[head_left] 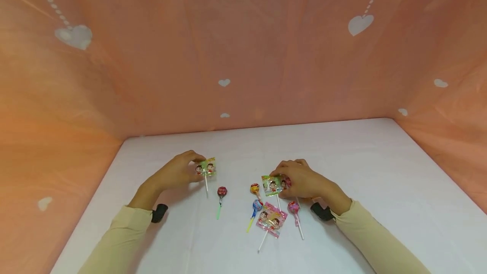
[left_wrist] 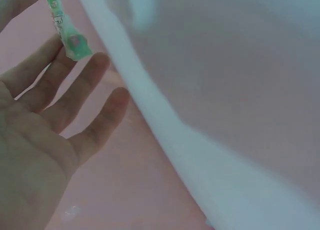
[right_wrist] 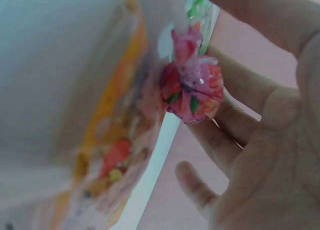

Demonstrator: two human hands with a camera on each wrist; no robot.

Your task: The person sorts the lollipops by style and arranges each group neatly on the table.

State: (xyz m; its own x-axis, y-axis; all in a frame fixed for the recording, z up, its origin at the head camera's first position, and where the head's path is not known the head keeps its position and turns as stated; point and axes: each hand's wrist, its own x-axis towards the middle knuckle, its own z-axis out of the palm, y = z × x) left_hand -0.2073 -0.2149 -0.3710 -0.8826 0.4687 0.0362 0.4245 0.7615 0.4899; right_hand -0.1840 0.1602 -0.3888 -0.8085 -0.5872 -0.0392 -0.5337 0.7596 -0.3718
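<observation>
Over the left side of the white table, my left hand [head_left: 178, 171] pinches a flat lollipop in a green printed wrapper [head_left: 207, 167], its white stick pointing down. In the left wrist view that wrapper [left_wrist: 75, 43] is at the fingertips, and the other fingers are spread. My right hand [head_left: 302, 179] reaches over the group of lollipops, thumb and fingers at another green-wrapped flat lollipop [head_left: 271, 186]. A dark red round lollipop [head_left: 286, 181] shows partly beneath this hand. The right wrist view has a pink round lollipop [right_wrist: 195, 88] close before the palm.
A red lollipop with a green stick [head_left: 222, 191] lies between the hands. Near the right hand are a yellow-red lollipop [head_left: 255, 188], a blue one [head_left: 257, 205], a pink flat packet lollipop [head_left: 272, 219] and a pink round one [head_left: 293, 207]. An orange cloth [head_left: 258, 54] backs the white table [head_left: 182, 240].
</observation>
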